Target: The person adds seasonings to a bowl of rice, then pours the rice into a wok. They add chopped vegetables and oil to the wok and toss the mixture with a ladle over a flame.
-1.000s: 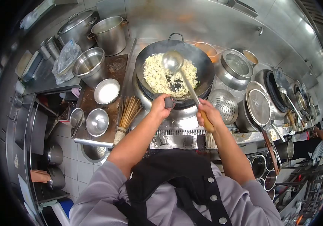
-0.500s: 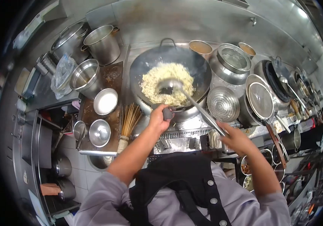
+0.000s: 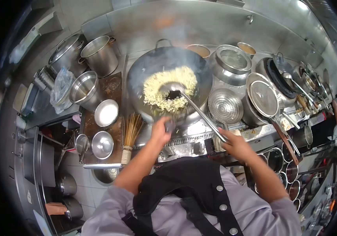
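My left hand [image 3: 161,131] is closed around the handle of a large dark wok [image 3: 141,74], at its near side. Pale yellow chopped food [image 3: 188,76], rice-like in grain, lies in a ring across the wok's middle, with steam above it. My right hand [image 3: 236,144] is wrapped round the long metal shaft of a ladle [image 3: 202,114]. The ladle's bowl sits in the middle of the food, beside a dark bare patch of wok. Blur softens the wok's near edge and my left fingers.
A perforated strainer [image 3: 225,106] and a lidded steel pot [image 3: 231,63] stand right of the wok. Left are a bamboo brush [image 3: 132,131], a bowl of white grains [image 3: 106,113], a steel bowl [image 3: 102,144] and tall stockpots [image 3: 99,57]. Mesh sieves [image 3: 263,98] rest further right.
The view has shifted slightly. The food has bunched into a clearer ring, and more steam shows over the wok. An orange glow appears on the back wall. Both hands keep their grips.
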Demonstrator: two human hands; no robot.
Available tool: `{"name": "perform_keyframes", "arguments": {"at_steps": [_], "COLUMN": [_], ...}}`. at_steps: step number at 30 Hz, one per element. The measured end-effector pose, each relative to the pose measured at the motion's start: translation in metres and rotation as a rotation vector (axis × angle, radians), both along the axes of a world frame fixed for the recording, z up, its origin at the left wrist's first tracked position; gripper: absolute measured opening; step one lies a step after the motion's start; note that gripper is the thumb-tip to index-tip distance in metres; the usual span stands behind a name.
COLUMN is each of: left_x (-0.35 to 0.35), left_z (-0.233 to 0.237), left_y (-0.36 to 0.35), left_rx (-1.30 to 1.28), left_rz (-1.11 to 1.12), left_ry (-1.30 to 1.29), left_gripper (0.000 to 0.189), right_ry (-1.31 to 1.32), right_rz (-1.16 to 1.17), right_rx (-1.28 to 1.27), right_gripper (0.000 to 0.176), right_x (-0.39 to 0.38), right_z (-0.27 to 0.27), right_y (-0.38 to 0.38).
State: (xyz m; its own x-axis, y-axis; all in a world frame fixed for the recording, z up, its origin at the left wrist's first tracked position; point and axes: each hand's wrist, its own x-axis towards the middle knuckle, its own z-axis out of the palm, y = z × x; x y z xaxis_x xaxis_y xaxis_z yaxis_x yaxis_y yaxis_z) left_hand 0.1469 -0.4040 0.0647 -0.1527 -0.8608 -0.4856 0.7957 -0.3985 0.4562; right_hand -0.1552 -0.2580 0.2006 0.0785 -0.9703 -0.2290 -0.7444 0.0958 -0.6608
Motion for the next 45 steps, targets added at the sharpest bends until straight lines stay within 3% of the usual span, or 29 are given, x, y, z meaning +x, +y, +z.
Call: {"name": "perform_keyframes", "arguments": {"at_steps": [1,3,4,8,10,12,14,15,17,18,19,21,23,25,27,29,31,34,36,37,39,40,42,43,45], "left_x": [0.001,0.017,0.026,0.02,0.007,0.005,0.003,0.002,0.021,0.024,0.026,0.032,0.013,0.006,0.001,0.01,0.025,0.033,0.018,0.014,0.012,0.008,0.008,0.018,0.028], "left_z": [-0.01,-0.017,0.019,0.059,0.061,0.006,-0.036,-0.03,-0.007,0.023,0.025,0.033,0.065,0.038,0.009,-0.012,0.02,0.054,0.082,0.077,0.028,0.015,0.006,-0.005,0.033], "left_y": [0.03,0.098,0.116,0.063,0.007,-0.018,0.003,0.039,0.111,0.124,0.113,0.07,0.016,-0.007,-0.001,0.064,0.116,0.094,0.035,0.011,-0.011,-0.016,0.046,0.073,0.101], "left_rx": [-0.01,-0.095,0.003,0.032,0.069,0.096,-0.044,-0.035,-0.057,-0.09,-0.087,-0.065,0.063,0.066,0.022,-0.043,0.003,0.026,0.056,0.077,0.048,0.021,0.046,0.047,0.038], "left_rz": [-0.025,-0.091,-0.111,0.022,0.035,0.008,0.009,-0.018,-0.077,-0.095,-0.091,-0.043,0.066,0.039,0.008,-0.056,-0.086,-0.026,0.033,0.046,0.035,0.029,-0.021,-0.102,-0.128], "left_ry": [-0.035,-0.07,-0.067,0.012,0.005,-0.019,-0.023,-0.078,-0.116,-0.214,-0.213,0.057,0.061,0.006,-0.073,-0.073,-0.108,-0.041,-0.003,0.012,-0.016,-0.037,-0.06,-0.084,-0.064], "left_gripper": [0.013,0.015,0.007,0.008,0.009,0.01,0.013,0.016,0.027,0.021,0.021,0.014,0.013,0.014,0.015,0.017,0.012,0.011,0.012,0.012,0.013,0.013,0.012,0.012,0.009], "right_ry": [0.134,0.086,0.022,-0.213,-0.27,-0.004,-0.027,0.019,0.052,-0.004,-0.057,-0.187,-0.178,-0.187,-0.148,0.013,-0.017,-0.182,-0.417,-0.419,-0.024,-0.022,0.01,-0.168,-0.674], "right_rz": [0.061,0.057,0.049,0.038,-0.139,-0.046,0.0,0.047,0.025,0.047,0.075,-0.012,-0.042,-0.094,-0.077,0.016,0.025,-0.018,-0.141,-0.14,-0.022,-0.028,0.07,-0.014,-0.181], "right_rx": [-0.214,-0.187,-0.106,0.12,0.412,0.248,0.014,-0.144,-0.062,-0.049,-0.026,0.22,0.29,0.344,0.153,-0.097,-0.096,0.159,0.422,0.424,0.226,0.226,-0.153,-0.035,0.1], "right_gripper": [0.062,0.065,0.065,0.065,0.063,0.063,0.064,0.065,0.065,0.065,0.065,0.064,0.063,0.062,0.063,0.063,0.063,0.063,0.064,0.064,0.064,0.064,0.066,0.066,0.067], "right_x": [0.004,0.018,0.015,-0.025,-0.018,-0.004,0.004,0.008,0.021,0.013,-0.001,-0.023,-0.018,-0.008,0.007,0.011,0.015,-0.014,-0.028,-0.023,-0.003,0.003,0.006,0.012,0.01], "right_z": [-0.039,-0.032,-0.006,0.055,0.083,0.052,-0.002,-0.029,-0.007,0.007,0.022,0.052,0.069,0.063,0.015,-0.035,0.005,0.058,0.072,0.072,0.062,0.032,-0.029,-0.025,-0.023], "right_y": [-0.015,-0.013,0.001,0.074,0.076,0.044,0.008,-0.005,0.005,0.02,0.041,0.078,0.078,0.064,0.022,-0.007,0.009,0.058,0.076,0.068,0.038,0.027,-0.006,-0.001,0.029]}}
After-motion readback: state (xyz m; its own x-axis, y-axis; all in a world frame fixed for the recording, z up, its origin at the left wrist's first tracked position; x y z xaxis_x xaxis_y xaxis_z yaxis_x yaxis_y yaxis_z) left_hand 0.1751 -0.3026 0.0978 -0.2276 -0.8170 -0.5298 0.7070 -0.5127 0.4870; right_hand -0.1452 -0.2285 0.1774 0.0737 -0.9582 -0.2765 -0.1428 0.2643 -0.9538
